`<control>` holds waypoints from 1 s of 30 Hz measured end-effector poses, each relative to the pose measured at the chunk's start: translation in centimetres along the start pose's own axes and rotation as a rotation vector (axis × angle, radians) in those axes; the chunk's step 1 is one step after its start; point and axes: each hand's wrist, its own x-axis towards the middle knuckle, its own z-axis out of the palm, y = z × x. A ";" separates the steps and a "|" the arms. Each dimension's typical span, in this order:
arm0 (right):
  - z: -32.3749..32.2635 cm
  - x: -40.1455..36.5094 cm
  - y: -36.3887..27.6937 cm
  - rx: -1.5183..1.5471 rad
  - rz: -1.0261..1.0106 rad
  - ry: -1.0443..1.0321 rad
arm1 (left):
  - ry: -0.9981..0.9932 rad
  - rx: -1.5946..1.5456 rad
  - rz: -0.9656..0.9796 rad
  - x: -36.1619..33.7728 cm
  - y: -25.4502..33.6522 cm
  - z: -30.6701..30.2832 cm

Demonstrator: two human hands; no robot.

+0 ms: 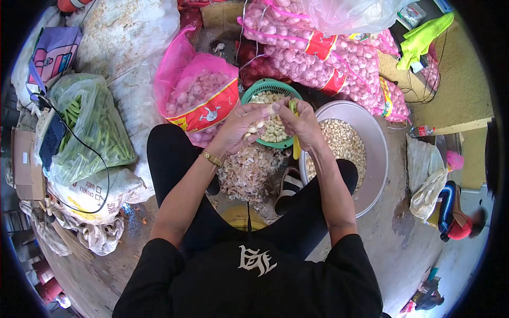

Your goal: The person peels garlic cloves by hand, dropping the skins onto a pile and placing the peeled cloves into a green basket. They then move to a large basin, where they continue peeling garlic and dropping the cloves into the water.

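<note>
My left hand (pixel 241 126), with a gold watch at its wrist, is closed around several garlic cloves (pixel 256 127). My right hand (pixel 304 124) is closed on a slim yellow tool (pixel 296 149), maybe a small knife; its blade I cannot make out. The fingertips of both hands meet at a pale garlic clove (pixel 273 109). Below them, a green basket (pixel 268 85) holds peeled cloves. A wide pale basin (pixel 377 167) of cloves stands to the right. Papery garlic skins (pixel 246 175) lie heaped on the floor between my knees.
An open pink mesh sack (pixel 175 63) of garlic stands at left, and full garlic sacks (pixel 339 69) are stacked behind. A plastic bag of green pods (pixel 95 127) rests far left. A sandal (pixel 289 190) lies near the skins. Other people (pixel 461 225) sit at far right.
</note>
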 end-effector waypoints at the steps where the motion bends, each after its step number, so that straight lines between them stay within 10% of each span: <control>1: 0.0 0.0 0.0 -0.001 0.000 0.000 | 0.002 -0.010 0.006 -0.1 0.1 0.0; 30: -0.9 0.7 1.5 -0.516 -0.537 -0.179 | -0.198 -0.021 -0.051 -0.4 1.4 -0.8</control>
